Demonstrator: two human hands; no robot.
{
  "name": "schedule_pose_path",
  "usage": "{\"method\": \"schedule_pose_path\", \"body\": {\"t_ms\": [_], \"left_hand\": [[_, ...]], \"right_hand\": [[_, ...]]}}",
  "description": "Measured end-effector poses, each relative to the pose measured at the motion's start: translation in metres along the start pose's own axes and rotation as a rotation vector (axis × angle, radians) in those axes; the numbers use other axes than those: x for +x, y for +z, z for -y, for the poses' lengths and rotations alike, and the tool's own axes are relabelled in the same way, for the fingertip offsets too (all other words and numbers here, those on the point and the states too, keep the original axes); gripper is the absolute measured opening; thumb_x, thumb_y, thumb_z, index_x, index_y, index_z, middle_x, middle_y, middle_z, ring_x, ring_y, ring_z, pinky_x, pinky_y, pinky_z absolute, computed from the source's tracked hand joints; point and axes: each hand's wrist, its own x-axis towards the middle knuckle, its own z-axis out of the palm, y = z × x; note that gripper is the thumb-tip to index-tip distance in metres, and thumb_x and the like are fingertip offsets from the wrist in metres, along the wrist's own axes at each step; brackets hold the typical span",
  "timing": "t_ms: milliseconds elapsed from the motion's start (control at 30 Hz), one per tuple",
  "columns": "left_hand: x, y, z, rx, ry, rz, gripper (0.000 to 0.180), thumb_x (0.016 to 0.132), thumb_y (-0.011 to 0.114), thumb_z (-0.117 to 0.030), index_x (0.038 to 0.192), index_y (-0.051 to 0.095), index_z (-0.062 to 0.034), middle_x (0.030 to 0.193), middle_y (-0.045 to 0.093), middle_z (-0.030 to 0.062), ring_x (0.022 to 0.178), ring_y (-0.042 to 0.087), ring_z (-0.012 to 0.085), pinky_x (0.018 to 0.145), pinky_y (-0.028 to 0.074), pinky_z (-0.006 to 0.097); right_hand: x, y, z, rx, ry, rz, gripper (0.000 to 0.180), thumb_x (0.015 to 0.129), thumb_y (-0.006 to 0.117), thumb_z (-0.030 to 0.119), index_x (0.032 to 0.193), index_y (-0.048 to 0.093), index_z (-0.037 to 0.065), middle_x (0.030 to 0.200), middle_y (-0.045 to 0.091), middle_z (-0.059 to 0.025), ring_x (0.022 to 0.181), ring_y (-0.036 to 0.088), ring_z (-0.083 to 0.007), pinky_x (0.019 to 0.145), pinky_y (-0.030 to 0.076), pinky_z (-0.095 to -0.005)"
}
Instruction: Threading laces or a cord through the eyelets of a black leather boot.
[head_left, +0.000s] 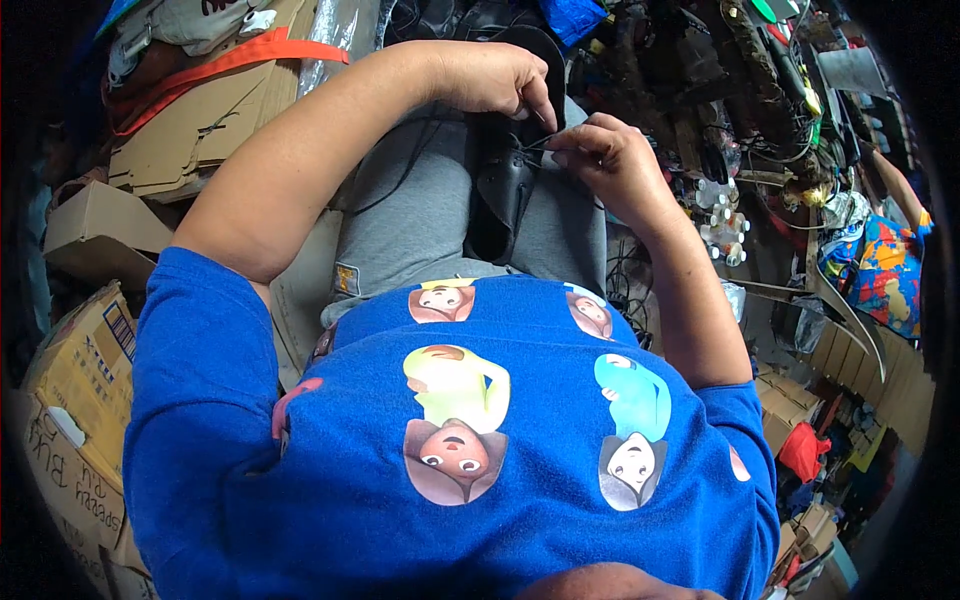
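A black leather shoe (503,195) lies on my lap between my thighs, its lacing at the far end of the part I can see. My left hand (490,80) reaches over it from the far side, fingers curled and the index fingertip down on the shoelace. From the right, my right hand (610,165) pinches a stretch of the thin dark shoelace (535,145) between thumb and finger. The fingertips of both hands are close together above the lacing. Behind my left hand the rest of the shoe is partly hidden.
Flattened cardboard (205,130) and an orange strap (230,62) are at the upper left, with a yellow carton (85,375) nearer. Several small bottles (722,220) stand right of my knees. Beyond them are a curved blade-like strip (850,320) and another person's arm (897,187).
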Motion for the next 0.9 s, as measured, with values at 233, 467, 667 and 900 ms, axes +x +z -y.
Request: {"method": "schedule_pose_path", "body": {"t_ms": [233,467,667,900], "left_hand": [[0.006,0.0,0.001,0.03,0.019,-0.053,0.029,0.078,0.061,0.002,0.101,0.071,-0.0106,0.081,0.047,0.0049,0.079,0.05,0.0184,0.074,0.043,0.028],[0.018,0.004,0.011,0.08,0.061,-0.065,0.021,0.078,0.064,-0.002,0.097,0.072,-0.0097,0.079,0.049,0.0045,0.077,0.051,0.0178,0.073,0.044,0.029],[0.01,0.012,0.019,-0.022,0.076,-0.145,0.016,0.077,0.068,-0.008,0.092,0.072,-0.0081,0.083,0.052,0.005,0.082,0.054,0.0181,0.074,0.045,0.029],[-0.042,0.06,0.0,0.14,-0.155,-0.61,0.039,0.072,0.074,-0.031,0.097,0.06,-0.0047,0.097,0.058,0.0118,0.094,0.057,0.0292,0.081,0.046,0.036]], "right_hand": [[0.017,-0.015,0.0,-0.267,-0.214,0.042,0.013,0.072,0.07,0.011,0.084,0.071,0.014,0.074,0.06,-0.0064,0.073,0.061,-0.0252,0.064,0.048,-0.0349],[0.018,-0.011,-0.003,-0.213,-0.28,0.072,0.015,0.069,0.07,0.01,0.084,0.072,0.015,0.075,0.06,-0.0055,0.074,0.061,-0.0236,0.067,0.049,-0.0348],[0.008,-0.009,-0.012,0.021,-0.016,0.178,0.023,0.073,0.07,0.006,0.094,0.073,0.016,0.077,0.058,-0.0048,0.074,0.058,-0.0185,0.07,0.048,-0.0309],[0.003,-0.002,-0.033,0.21,0.019,0.197,0.028,0.075,0.068,0.003,0.099,0.072,0.017,0.077,0.056,-0.0021,0.077,0.056,-0.014,0.073,0.046,-0.0272]]}}
